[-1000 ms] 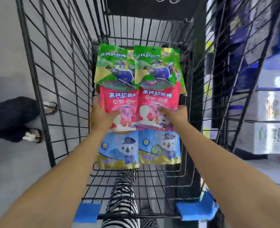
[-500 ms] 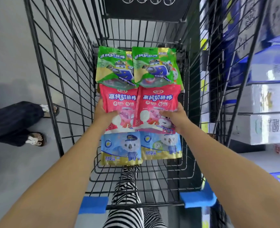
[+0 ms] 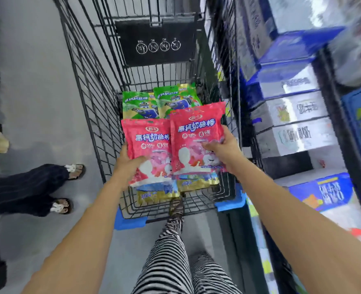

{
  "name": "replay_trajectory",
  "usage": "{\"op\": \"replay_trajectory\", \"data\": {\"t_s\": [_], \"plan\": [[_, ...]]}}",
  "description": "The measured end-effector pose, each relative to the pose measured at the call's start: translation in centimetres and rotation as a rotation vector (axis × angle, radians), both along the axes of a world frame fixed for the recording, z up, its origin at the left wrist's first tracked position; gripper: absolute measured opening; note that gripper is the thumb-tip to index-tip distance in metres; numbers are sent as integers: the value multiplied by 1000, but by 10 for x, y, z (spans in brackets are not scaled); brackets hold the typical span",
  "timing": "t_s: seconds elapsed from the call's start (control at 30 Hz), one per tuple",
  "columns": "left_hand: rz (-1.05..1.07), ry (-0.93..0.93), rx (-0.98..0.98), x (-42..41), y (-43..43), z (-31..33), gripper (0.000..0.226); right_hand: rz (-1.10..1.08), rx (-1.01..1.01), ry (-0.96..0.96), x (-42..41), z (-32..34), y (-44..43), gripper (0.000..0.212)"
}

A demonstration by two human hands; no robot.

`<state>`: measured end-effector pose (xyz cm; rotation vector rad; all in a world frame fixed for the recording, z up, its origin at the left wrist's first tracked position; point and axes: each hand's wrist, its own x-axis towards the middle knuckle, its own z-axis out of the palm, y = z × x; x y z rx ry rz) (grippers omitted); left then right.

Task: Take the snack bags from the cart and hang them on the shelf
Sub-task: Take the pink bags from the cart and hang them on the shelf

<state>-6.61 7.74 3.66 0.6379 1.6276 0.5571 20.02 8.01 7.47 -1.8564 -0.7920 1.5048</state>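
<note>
Two pink snack bags are lifted above the black wire cart (image 3: 94,107). My left hand (image 3: 128,164) grips the left pink bag (image 3: 147,143) at its lower left edge. My right hand (image 3: 224,149) grips the right pink bag (image 3: 196,134) at its right side; this bag is raised a little higher and overlaps the left one. Two green snack bags (image 3: 158,102) lie at the far end of the cart floor. Blue and gold snack bags (image 3: 160,193) show under the pink ones, mostly hidden.
A shelf unit (image 3: 292,115) with blue and white boxes stands right beside the cart. Another person's legs in dark trousers and sandals (image 3: 58,187) stand on the grey floor to the left. My striped trouser leg (image 3: 171,251) is just behind the cart.
Both hands have lifted the two pink bags off the stack, up and toward me. The right bag rose higher and tilted. The view has pulled back and up.
</note>
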Motion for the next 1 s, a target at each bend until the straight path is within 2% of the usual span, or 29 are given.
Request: {"op": "replay_trajectory", "data": {"t_s": [0.1, 0.17, 0.23, 0.27, 0.3, 0.4, 0.6, 0.67, 0.8, 1.0], "plan": [[10, -69, 85, 7, -9, 37, 73, -75, 114, -11, 22, 37, -28, 47], [-9, -120, 120, 16, -19, 64, 79, -145, 153, 6, 41, 60, -55, 50], [-47, -149, 139, 29, -31, 83, 114, -222, 175, 18, 63, 79, -86, 48], [-76, -170, 145, 39, -38, 94, 124, -260, 187, 24, 74, 88, -104, 48], [-104, -200, 149, 50, -46, 100, 119, -296, 204, 30, 85, 97, -123, 48], [-215, -241, 194, 100, -79, 127, 72, -390, 239, 3, 117, 114, -185, 47], [-465, -255, 247, 191, -154, 147, 35, -565, 292, -49, 183, 134, -327, 45], [-547, -293, 255, 220, -180, 149, 34, -639, 308, -59, 199, 140, -376, 44], [-785, -405, 248, 275, -229, 145, 49, -793, 290, -86, 226, 137, -470, 45], [-1057, -425, 195, 347, -293, 133, 53, -1079, 223, -97, 232, 127, -590, 49]]}}
